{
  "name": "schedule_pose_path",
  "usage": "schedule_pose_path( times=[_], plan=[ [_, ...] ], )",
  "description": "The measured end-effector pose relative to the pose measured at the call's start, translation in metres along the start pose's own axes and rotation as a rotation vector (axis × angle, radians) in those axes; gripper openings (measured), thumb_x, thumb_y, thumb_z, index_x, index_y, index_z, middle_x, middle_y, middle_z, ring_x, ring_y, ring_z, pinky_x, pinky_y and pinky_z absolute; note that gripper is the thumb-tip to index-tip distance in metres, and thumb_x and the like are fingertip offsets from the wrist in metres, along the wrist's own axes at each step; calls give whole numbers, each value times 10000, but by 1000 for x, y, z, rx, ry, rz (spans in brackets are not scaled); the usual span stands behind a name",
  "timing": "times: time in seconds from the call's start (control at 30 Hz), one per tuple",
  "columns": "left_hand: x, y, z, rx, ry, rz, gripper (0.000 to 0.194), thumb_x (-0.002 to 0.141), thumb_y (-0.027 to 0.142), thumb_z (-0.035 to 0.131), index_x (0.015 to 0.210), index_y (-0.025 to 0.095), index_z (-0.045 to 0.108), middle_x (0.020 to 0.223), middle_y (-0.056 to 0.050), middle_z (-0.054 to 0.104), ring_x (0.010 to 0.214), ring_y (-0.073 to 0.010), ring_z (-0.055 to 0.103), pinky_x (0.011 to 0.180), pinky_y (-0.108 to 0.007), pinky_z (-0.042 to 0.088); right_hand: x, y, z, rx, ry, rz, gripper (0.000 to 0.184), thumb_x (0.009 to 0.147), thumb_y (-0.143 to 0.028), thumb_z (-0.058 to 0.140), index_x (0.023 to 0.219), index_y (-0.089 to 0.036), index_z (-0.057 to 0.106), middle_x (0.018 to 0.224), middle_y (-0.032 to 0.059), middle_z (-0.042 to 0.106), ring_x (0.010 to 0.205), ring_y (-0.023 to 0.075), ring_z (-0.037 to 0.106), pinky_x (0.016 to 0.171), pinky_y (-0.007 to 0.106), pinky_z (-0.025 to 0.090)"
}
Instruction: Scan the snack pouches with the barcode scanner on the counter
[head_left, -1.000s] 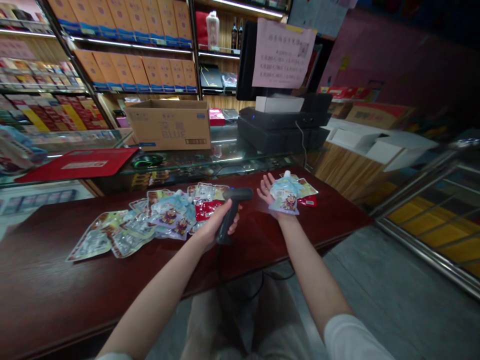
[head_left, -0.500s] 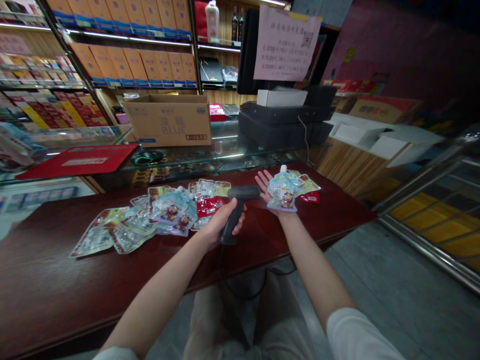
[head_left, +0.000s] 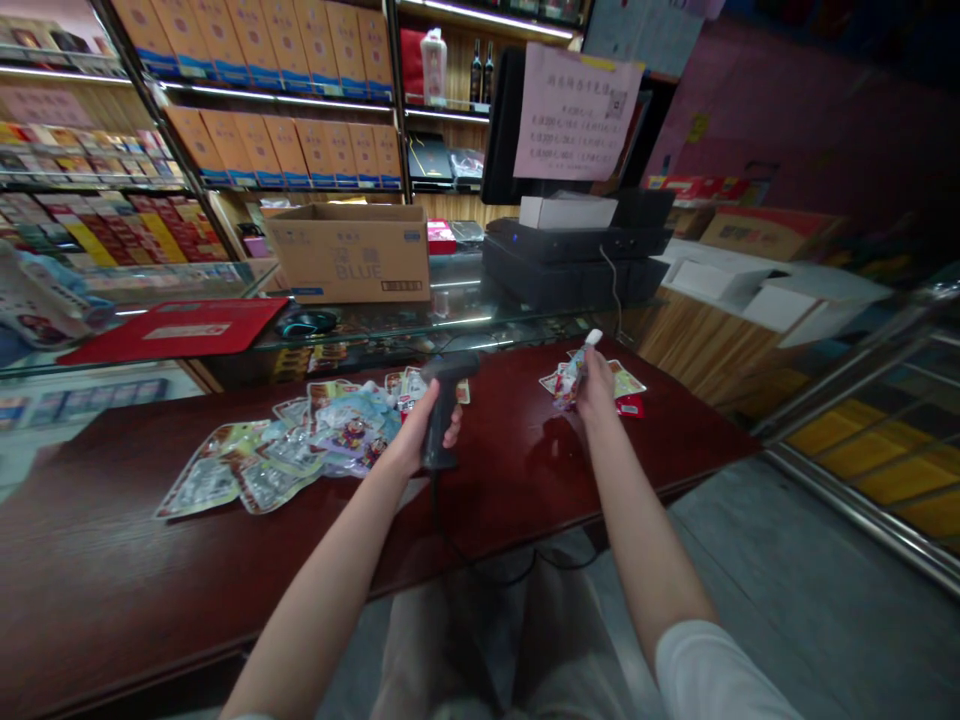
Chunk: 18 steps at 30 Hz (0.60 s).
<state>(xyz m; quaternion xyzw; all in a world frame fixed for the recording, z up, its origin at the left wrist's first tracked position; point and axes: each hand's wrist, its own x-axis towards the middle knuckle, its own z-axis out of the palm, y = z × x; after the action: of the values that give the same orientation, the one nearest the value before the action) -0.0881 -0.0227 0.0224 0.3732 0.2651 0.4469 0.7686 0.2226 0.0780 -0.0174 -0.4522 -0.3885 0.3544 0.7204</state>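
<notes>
Partly behind a scanner (head_left: 439,418) clasped by left fingers (head_left: 452,424), heaped packets (head_left: 289,452), carton (head_left: 352,258) beyond, right fingers (head_left: 595,374) gripping pouch (head_left: 574,376).

Dim, blurred edges, bright shelf lights (head_left: 495,18)

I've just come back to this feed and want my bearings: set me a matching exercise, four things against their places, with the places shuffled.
Things:
1. black scanner
2. white-capped pouch
3. cardboard box
4. pink notice

Places:
A. on the glass counter
B. in the person's right hand
C. on the dark monitor
D. in the person's left hand

Right pairs: 1-D, 2-B, 3-A, 4-C.
</notes>
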Motion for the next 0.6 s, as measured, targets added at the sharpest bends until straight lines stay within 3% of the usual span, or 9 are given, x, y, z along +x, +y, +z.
schedule_pose_path(
  times=[0.1,0.23,0.33,0.43,0.5,0.6],
  plan=[
    [1,9,-6,-68,73,32,489,881,643,558,787,165,529,545,36,481,368,-61,389,332,-176,320,22,-12,-7,-394,157,-151,447,637,-594,756,789,-213,578,720,0,609,731,187,574,738,328,489],
    [0,11,-5,-91,102,55,468,885,616,574,784,162,530,569,31,505,380,-58,399,328,-169,321,36,-15,-18,-957,92,-135,238,673,-318,763,803,-195,605,844,78,666,870,263,613,876,411,470],
    [-1,11,-5,-46,84,6,517,877,656,555,715,168,506,515,31,473,371,-67,405,328,-178,327,33,-8,-24,-1139,40,-139,198,721,-174,667,914,-172,622,1039,156,656,1029,310,598,961,462,435],
    [-1,14,-8,-30,86,27,520,858,668,577,734,166,520,515,29,487,370,-68,413,335,-180,335,22,-1,-20,-1173,92,-201,294,753,-152,623,1047,-160,617,1218,201,587,1204,371,508,1055,565,344],
    [-3,19,-11,-29,98,56,512,842,666,604,766,165,532,535,27,508,370,-68,419,337,-182,340,11,2,-6,-1087,60,-278,337,772,-165,620,1108,-169,607,1274,191,555,1278,384,444,1107,608,266],
    [-8,29,-14,-25,127,98,502,835,658,621,797,164,540,540,33,506,375,-68,436,338,-177,341,-10,11,37,-755,-238,-303,305,756,-187,668,1058,-208,627,1202,130,585,1251,338,469,1156,561,255]
  ],
)
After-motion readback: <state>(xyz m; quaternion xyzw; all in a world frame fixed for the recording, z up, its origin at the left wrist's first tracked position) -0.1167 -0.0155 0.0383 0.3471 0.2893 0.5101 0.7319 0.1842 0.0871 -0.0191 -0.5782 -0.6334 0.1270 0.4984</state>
